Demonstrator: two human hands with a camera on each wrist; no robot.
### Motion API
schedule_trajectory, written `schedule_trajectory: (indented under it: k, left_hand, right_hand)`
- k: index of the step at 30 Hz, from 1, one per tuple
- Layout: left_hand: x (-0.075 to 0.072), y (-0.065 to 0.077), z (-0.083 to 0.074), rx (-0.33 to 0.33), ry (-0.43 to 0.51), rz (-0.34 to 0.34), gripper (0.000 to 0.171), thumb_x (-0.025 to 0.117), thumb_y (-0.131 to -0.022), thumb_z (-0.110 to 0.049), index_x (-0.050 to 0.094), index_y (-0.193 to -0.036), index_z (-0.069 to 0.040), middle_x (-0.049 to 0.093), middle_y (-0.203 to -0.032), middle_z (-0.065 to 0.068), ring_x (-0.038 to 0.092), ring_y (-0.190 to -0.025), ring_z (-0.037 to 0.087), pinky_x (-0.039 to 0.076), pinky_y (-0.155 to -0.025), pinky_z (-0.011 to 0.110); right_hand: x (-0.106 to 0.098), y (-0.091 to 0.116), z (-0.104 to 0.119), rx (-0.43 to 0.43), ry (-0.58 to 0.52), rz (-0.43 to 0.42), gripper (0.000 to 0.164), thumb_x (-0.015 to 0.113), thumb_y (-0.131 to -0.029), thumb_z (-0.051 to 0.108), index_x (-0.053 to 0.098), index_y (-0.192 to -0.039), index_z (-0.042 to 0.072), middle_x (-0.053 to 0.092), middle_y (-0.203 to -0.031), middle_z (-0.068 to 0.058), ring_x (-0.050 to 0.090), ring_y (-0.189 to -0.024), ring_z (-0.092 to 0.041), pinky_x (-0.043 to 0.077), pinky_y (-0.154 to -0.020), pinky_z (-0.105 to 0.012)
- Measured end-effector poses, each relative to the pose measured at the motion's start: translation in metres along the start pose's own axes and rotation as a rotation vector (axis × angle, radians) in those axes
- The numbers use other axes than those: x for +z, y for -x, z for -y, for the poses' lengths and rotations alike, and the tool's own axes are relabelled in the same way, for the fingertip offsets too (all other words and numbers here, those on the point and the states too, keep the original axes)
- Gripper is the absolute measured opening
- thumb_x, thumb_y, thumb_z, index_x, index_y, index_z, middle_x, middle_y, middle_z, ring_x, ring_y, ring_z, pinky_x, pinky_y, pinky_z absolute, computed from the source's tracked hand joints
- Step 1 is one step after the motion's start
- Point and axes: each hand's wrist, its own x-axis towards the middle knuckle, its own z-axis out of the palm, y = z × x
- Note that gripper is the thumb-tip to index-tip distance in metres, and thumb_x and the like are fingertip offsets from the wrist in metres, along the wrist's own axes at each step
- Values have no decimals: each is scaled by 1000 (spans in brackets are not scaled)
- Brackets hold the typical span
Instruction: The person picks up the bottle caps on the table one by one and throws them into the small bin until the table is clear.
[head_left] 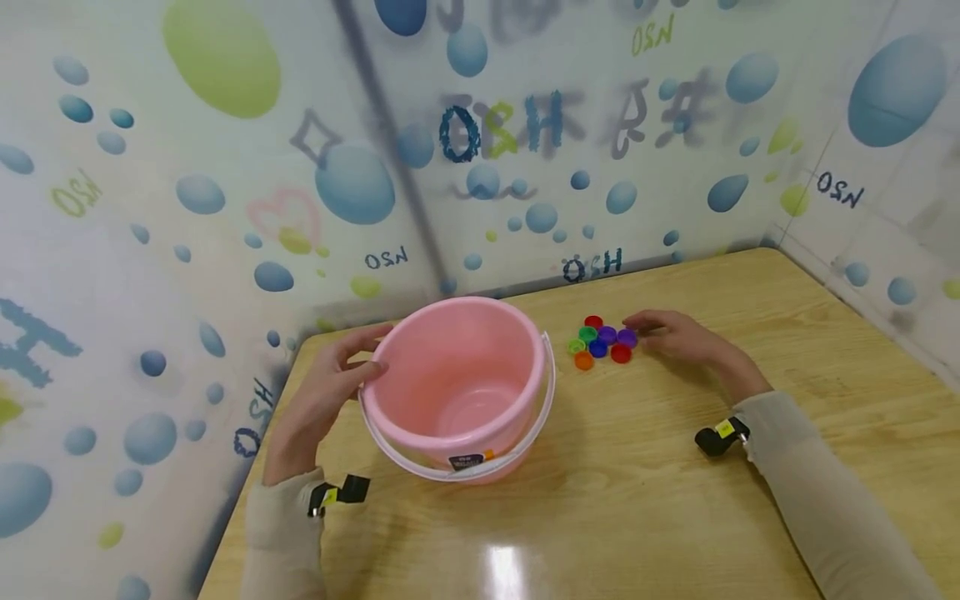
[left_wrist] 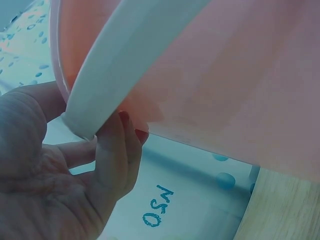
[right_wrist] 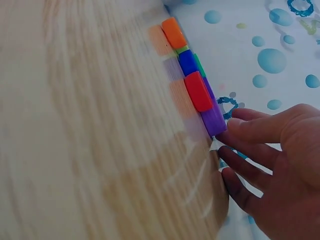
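Note:
A pink plastic bucket (head_left: 457,375) with a white handle stands on the wooden table, its mouth tipped toward me. My left hand (head_left: 326,392) holds the bucket's left rim, thumb over the edge and fingers against the outer wall. In the left wrist view, the handle (left_wrist: 112,70) crosses the fingers. To the right of the bucket lies a cluster of small round caps in red, green, blue, orange and purple. My right hand (head_left: 678,337) is beside them, fingers loosely bent, fingertips right at the nearest purple cap (right_wrist: 214,120). A red cap (right_wrist: 198,91) sits close by.
The wooden table (head_left: 615,500) meets a white wall (head_left: 517,242) printed with blue and green drops at the back. Further wall panels rise close on the left and right. Wrist cameras (head_left: 720,437) are strapped over both sleeves.

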Motion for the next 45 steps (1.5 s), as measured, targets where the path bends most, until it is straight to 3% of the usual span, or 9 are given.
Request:
schedule_trajectory:
  k: [4, 13, 28, 38, 45]
  left_hand:
    - [1, 1, 3, -9, -12, -11, 44, 60, -93, -18, 52, -137, -21, 52, -119, 12, 69, -85, 30, 58, -68, 37]
    - [8, 9, -22, -17, -23, -2, 47, 58, -93, -12, 50, -139, -14, 53, -118, 14, 68, -88, 36, 58, -69, 37]
    - [0, -1, 4, -1, -27, -16, 47, 62, -93, -23, 51, -138, -22, 52, -119, 13, 70, -82, 25, 58, -67, 37]
    - [1, -2, 4, -8, -32, -29, 47, 61, -93, -23, 50, -139, -20, 53, -118, 13, 70, -84, 26, 58, -66, 37]
    - [5, 3, -10, -31, -23, -24, 47, 59, -94, -16, 49, -140, -16, 53, -118, 14, 70, -82, 28, 58, -65, 36]
  right_hand:
    - [3, 1, 0, -11, 15, -2, 40, 49, -95, 1, 51, -135, 6, 49, -141, -19, 41, -132, -42, 29, -109, -62]
    - [4, -3, 1, 11, 99, -63, 27, 54, -95, 7, 65, -120, 8, 60, -128, -18, 49, -125, -39, 36, -106, -59]
    - [3, -3, 4, 87, 141, -96, 25, 59, -93, 10, 68, -115, 4, 63, -124, -21, 54, -119, -41, 41, -102, -58]
    - [2, -4, 2, 87, 188, -125, 14, 66, -89, 13, 73, -99, 7, 63, -125, -19, 55, -119, -41, 41, -102, -57]
    - [1, -4, -1, 97, 194, -141, 10, 69, -87, 16, 73, -93, 10, 68, -114, -16, 59, -110, -35, 44, -99, -54]
